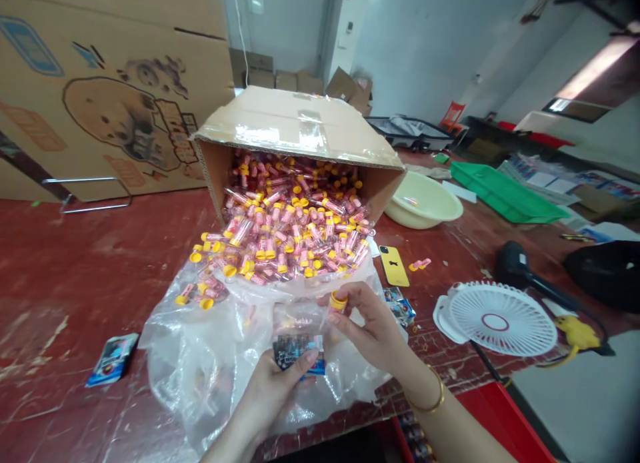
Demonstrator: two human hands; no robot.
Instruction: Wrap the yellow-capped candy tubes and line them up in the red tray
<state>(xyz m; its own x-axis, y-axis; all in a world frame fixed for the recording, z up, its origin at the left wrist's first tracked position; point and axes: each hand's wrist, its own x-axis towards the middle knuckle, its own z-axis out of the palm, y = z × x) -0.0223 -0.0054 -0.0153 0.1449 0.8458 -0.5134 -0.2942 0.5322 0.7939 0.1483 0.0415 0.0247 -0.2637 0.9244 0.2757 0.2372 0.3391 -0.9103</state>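
My left hand (274, 391) is closed on a small dark printed packet (296, 350) held over a clear plastic sheet (215, 356). My right hand (367, 324) pinches a clear tube with a yellow cap (337, 302) just above that packet. Behind them a cardboard box (295, 133) lies on its side. Several pink-filled tubes with yellow caps (285, 230) spill from it onto the plastic.
On the red table (90, 270) lie a loose packet (113, 358) at left, a yellow phone (394, 265), a cream basin (423, 200), a green tray (505, 193), a white fan (496, 318) and a black handheld tool (525, 270). A large printed carton (100, 83) stands at back left.
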